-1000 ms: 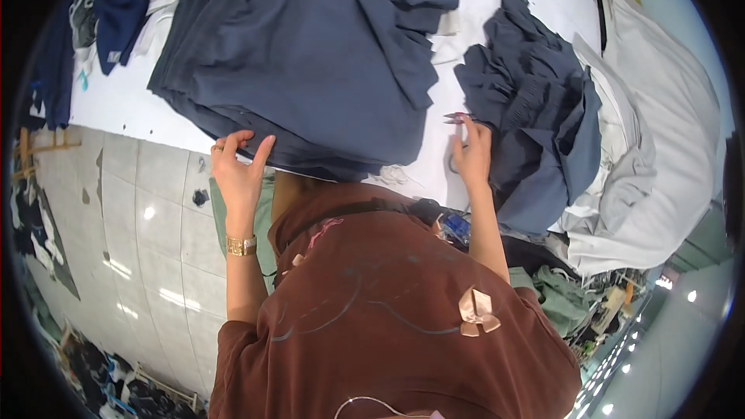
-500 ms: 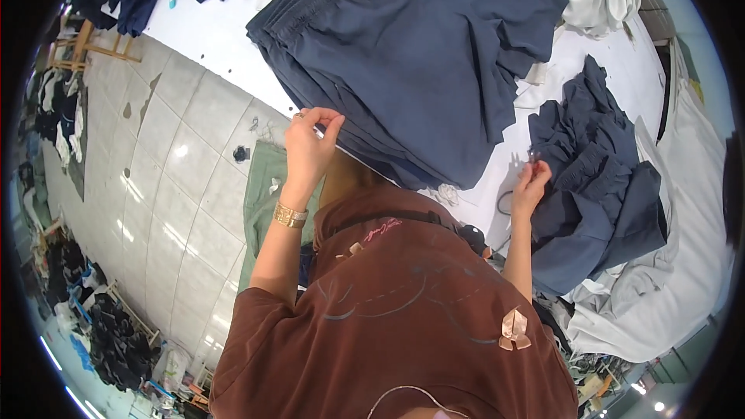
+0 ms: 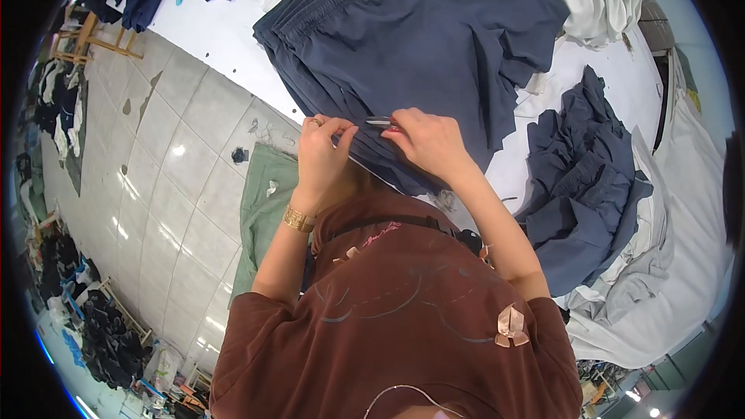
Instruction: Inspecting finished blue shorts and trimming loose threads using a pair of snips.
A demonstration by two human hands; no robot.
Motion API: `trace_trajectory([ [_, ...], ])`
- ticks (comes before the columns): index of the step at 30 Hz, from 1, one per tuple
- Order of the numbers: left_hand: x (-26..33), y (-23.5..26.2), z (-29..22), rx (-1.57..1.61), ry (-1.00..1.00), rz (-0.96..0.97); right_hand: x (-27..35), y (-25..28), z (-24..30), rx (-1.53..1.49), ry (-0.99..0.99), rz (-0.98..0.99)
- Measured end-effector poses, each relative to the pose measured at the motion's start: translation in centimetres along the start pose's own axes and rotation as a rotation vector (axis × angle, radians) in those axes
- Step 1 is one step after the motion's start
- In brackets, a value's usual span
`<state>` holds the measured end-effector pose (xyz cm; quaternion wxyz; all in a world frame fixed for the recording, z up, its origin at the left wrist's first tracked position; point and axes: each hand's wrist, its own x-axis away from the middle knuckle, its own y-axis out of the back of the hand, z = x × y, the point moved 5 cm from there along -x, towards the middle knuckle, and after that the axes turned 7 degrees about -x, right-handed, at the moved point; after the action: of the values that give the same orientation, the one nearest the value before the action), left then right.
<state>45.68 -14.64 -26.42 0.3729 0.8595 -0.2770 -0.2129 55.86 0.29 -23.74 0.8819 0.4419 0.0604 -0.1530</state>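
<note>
Your slate-blue garment stack (image 3: 411, 39) at the white table's (image 3: 225, 50) near edge, bare tabletop left of it and before the crumpled garment (image 3: 582, 186), your left hand (image 3: 322, 151) at the stack's edge, whether gripping cannot be told, your right hand (image 3: 428, 142) clamped on metal snips (image 3: 379, 121), shifted across from the crumpled garment.

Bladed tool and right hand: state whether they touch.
Touching: the head view shows the bladed tool held in the right hand, pointing toward the left hand.
</note>
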Motion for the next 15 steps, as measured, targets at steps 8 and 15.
trace_trajectory([
  [8, 0.3, 0.5, 0.0, 0.059, 0.048, -0.01, -1.0, -2.8, -0.6, 0.225, 0.076, 0.165],
  [15, 0.3, 0.5, 0.1, 0.076, 0.031, -0.023, -1.2, -3.6, -0.1, 0.221, 0.103, 0.183],
])
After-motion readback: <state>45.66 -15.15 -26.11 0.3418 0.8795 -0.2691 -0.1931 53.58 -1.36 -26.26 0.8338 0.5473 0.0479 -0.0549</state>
